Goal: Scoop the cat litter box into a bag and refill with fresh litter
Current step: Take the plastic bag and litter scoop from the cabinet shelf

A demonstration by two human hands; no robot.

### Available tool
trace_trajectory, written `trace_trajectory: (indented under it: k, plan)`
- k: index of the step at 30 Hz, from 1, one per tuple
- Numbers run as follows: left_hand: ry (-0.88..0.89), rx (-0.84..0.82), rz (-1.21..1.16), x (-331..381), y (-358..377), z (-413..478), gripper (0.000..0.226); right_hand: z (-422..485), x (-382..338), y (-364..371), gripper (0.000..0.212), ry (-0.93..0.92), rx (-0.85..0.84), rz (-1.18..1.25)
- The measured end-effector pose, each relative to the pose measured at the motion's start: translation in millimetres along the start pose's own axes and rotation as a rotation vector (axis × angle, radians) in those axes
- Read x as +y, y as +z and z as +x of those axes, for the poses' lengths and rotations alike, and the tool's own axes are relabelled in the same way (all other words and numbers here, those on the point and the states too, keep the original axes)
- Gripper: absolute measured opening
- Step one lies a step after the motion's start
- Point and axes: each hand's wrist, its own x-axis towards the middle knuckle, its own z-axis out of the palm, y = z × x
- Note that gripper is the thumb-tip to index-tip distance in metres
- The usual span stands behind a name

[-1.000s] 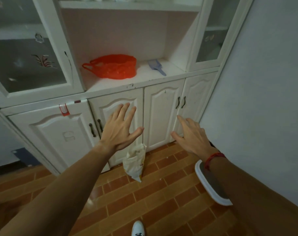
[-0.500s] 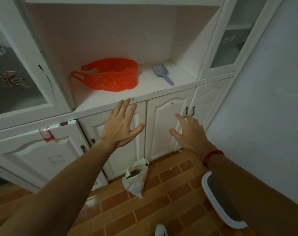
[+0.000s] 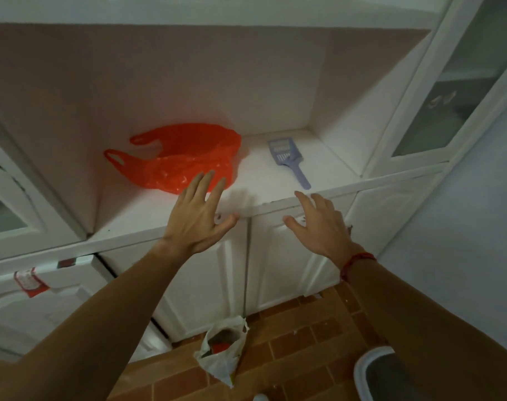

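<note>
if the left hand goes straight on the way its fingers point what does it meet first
Most likely the orange bag on the shelf. The left hand has its fingers aimed at the bag's near edge, though depth is unclear.

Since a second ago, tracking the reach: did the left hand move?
Yes: left hand rose from white cabinet door to shelf ledge, nearing orange plastic bag.

Bare forearms, left hand and right hand uncovered. There's a red cord bracelet around the right wrist, and a pale shoe tip down below.
</note>
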Motion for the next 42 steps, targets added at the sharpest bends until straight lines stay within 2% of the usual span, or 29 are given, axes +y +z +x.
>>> trace_trajectory:
  k: [12,23,32,37,39,42]
  plan:
    - [-0.137,-0.026,0.092,-46,12,71,0.084,128,-5,17,0.07,-0.142,-0.018,0.016]
    - [-0.165,-0.08,0.111,-74,30,121,0.094,170,6,15,0.067,-0.086,0.016,-0.042]
    - [-0.306,-0.321,0.154,-88,58,159,0.112,198,21,35,0.067,0.162,0.028,-0.081]
    - [-0.338,-0.365,0.178,-94,71,173,0.124,209,34,50,0.058,0.254,-0.014,-0.089]
    - [-0.335,-0.37,0.187,-93,74,175,0.123,213,38,53,0.051,0.258,-0.021,-0.111]
    - [-0.317,-0.359,0.165,-90,81,175,0.111,216,42,55,0.043,0.256,-0.013,-0.113]
